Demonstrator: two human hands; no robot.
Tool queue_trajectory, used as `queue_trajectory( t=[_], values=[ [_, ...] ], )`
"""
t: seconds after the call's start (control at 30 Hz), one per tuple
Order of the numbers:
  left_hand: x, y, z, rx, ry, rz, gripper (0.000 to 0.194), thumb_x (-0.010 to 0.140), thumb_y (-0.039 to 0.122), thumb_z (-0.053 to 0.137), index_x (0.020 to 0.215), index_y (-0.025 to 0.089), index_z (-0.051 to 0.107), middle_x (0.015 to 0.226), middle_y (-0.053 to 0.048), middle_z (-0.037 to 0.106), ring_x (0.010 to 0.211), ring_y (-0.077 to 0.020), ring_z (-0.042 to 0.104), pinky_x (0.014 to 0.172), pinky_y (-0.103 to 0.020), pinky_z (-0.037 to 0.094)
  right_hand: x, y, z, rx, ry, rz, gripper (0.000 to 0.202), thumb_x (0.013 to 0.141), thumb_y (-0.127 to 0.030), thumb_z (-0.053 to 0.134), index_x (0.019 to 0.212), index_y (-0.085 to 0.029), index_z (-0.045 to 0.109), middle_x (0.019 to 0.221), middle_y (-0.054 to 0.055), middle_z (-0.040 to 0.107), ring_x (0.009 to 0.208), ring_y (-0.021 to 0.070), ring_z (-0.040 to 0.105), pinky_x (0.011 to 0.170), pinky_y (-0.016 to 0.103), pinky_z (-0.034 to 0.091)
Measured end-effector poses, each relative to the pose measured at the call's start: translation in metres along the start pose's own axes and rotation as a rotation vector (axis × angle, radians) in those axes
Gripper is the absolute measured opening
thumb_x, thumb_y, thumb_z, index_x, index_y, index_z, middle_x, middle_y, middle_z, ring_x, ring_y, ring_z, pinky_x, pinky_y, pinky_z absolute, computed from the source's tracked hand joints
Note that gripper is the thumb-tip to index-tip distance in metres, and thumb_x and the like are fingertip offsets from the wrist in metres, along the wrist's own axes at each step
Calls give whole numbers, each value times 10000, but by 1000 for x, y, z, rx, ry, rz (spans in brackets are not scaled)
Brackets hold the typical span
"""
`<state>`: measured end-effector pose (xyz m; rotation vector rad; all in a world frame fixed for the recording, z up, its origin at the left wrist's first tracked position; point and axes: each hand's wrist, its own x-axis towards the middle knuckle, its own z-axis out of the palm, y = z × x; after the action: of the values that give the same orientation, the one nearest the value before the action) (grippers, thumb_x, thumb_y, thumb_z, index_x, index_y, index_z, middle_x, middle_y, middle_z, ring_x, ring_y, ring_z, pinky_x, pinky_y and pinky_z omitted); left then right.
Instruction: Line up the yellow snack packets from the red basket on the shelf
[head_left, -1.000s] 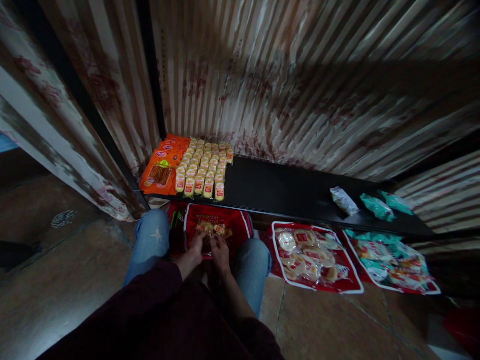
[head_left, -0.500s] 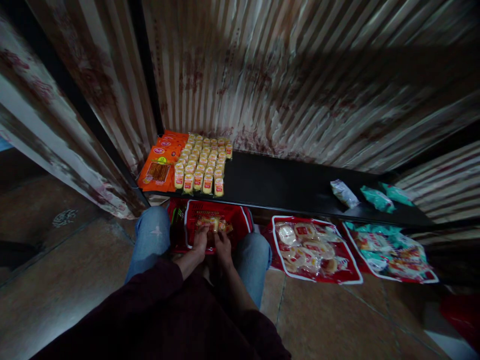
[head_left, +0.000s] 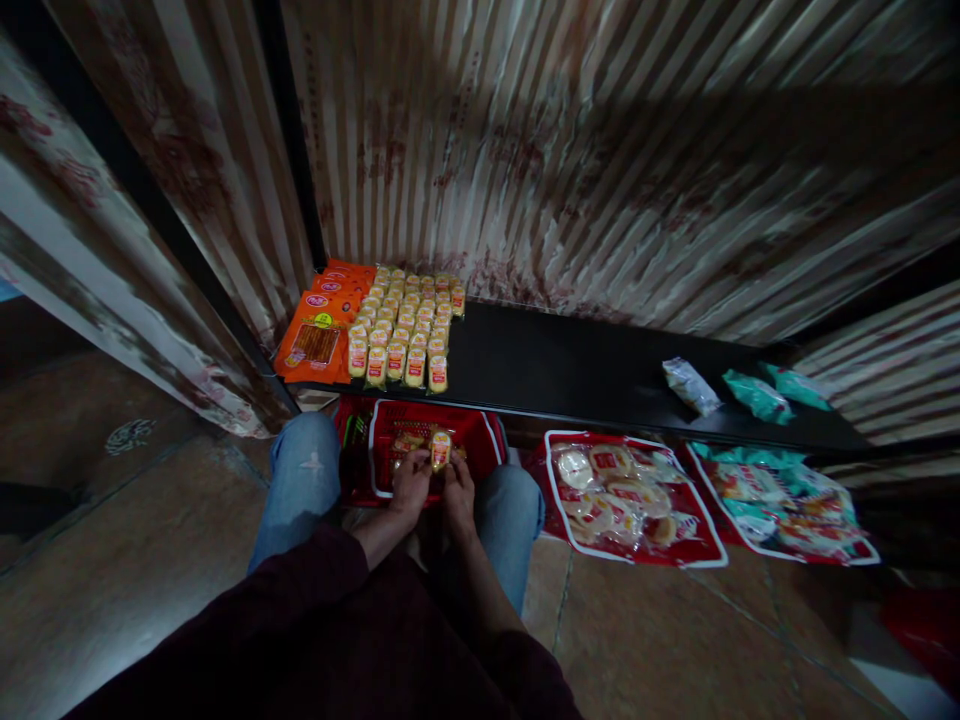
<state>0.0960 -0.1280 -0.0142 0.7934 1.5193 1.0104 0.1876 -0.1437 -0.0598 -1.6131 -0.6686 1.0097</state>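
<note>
Between my knees sits a red basket (head_left: 480,425) with a white rim and some wrapped snacks (head_left: 409,443) in it. Above its near part, a small yellow wrapped snack (head_left: 441,450) is held upright between my left hand (head_left: 412,484) and my right hand (head_left: 458,492), the fingers of each closed on its lower sides. On the left part of the black shelf (head_left: 540,360), several similar yellow snacks (head_left: 396,330) stand in rows beside orange packets (head_left: 315,330).
Right of my knee are a red basket (head_left: 551,490) of round wrapped items and another (head_left: 810,555) of green and white packets. One pale packet (head_left: 690,387) and two green packets (head_left: 757,396) lie on the shelf's right part. Patterned curtains (head_left: 450,150) hang behind.
My hands have come slightly right and closer together, and the yellow snack is now raised upright between them, its label showing. The shelf items look the same.
</note>
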Motion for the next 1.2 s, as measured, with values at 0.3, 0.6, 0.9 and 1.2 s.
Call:
queue_trajectory(
  t=[0.3,0.6,0.9,1.2],
  values=[
    [-10,14,3,147,-135,223,320,728,7,485,924,190,659,982,-37,678,923,-145,621,912,-324,475,-8,-28,-3,56,48,-79,470,706,-426,543,1087,-184,673,1161,91,679,1078,227,602,973,376,445],
    [-11,32,10,192,-190,331,413,737,11,465,1044,215,651,1028,-37,657,907,-139,606,889,-315,485,-3,-55,-3,125,117,-65,492,700,-447,563,1116,-200,649,1125,78,690,1003,231,637,893,365,500],
    [-5,58,24,222,-161,429,321,774,73,519,1031,220,644,1014,-43,627,907,-147,600,882,-313,486,7,-85,-7,84,62,-160,438,757,-421,538,1139,-231,634,1148,56,683,977,204,643,883,341,502],
    [6,85,41,270,-160,433,366,778,49,458,1047,216,644,1044,-54,610,996,-156,590,952,-302,452,38,-101,-11,53,48,-222,478,768,-423,559,1191,-205,609,1200,76,654,1082,225,604,968,366,453]
  ],
)
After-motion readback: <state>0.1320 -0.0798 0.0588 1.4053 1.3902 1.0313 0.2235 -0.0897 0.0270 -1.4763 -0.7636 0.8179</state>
